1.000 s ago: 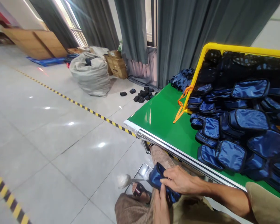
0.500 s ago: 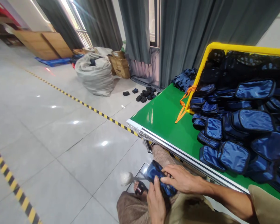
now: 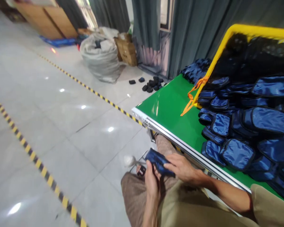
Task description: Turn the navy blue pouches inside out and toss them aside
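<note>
A small dark blue pouch [image 3: 159, 161] of shiny fabric is held above my lap, tilted, its far end pointing up and left. My left hand [image 3: 152, 179] grips its near left side, thumb on top and fingers curled beneath. On the right side my right hand [image 3: 180, 167] is closed around the pouch, thumb lying across the fabric. Parts of the pouch are covered by both hands. To the right, many similar blue pouches [image 3: 238, 154] with black edging lie heaped on the green table [image 3: 165, 104].
A yellow-framed bin [image 3: 214, 67] with an orange strap stands on the table. Small black items [image 3: 152, 83] lie on the floor beside a bulging white sack [image 3: 100, 60] and a cardboard box [image 3: 126, 52]. Striped tape [image 3: 40, 164] crosses the tiled floor.
Both hands have raised the pouch slightly and turned it. My left hand has shifted from lying beside the pouch to gripping its left side. The camera view has moved a little.
</note>
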{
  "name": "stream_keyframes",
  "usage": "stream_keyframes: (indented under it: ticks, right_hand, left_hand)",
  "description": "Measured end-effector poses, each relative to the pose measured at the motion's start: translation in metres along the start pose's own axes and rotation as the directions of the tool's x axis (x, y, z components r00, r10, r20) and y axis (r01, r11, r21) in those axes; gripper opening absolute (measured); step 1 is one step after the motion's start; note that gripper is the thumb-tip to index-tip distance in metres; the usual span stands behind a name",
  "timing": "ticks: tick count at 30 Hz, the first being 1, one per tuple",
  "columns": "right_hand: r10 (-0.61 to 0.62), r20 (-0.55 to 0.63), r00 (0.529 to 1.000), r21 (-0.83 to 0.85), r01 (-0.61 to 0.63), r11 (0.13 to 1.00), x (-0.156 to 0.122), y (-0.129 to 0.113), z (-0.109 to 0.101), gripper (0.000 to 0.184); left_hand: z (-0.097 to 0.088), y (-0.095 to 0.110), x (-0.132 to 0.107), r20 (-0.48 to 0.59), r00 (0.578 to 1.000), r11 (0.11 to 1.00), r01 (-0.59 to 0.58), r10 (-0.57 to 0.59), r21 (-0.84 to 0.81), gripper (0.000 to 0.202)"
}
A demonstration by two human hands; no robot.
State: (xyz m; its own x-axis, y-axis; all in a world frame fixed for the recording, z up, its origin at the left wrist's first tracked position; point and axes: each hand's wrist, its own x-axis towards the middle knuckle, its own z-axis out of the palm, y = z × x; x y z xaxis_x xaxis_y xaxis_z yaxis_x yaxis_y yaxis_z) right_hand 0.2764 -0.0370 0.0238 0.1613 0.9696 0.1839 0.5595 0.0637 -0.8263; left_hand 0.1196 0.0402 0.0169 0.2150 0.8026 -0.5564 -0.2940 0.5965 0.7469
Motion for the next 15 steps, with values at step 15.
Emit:
stream_keyframes:
  ticks: [15]
  right_hand:
    - [0.361, -0.306, 0.881, 0.056, -0.362, 0.930, 0.030, 0.028, -0.011, 0.070]
  left_hand:
    - [-0.004, -0.018, -0.035, 0.409, 0.862, 0.614, -0.502, 0.299, 0.609, 0.041]
